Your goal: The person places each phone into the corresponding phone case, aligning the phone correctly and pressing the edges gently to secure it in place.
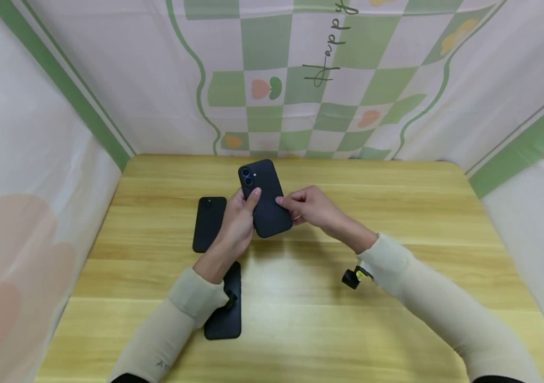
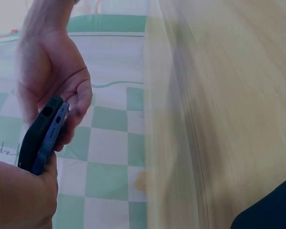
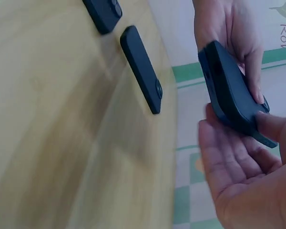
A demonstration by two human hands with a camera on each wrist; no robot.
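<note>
Both hands hold a smartphone in a black case (image 1: 272,213), camera side up, above the table. My left hand (image 1: 238,226) grips its left side, thumb on the back below the two camera lenses. At the lower right edge, my right hand (image 1: 317,210) pinches the case, its thumb on the back and its fingers underneath. In the left wrist view, the phone's bluish edge (image 2: 50,138) with its charging port stands out from the black case (image 2: 33,136) at the bottom end. A gap between them shows there.
Two more dark phones lie on the wooden table (image 1: 396,213): one phone (image 1: 207,226) left of my left hand, another phone (image 1: 226,322) partly under my left forearm. A patterned cloth (image 1: 267,42) hangs behind the table, with cloth on both sides too.
</note>
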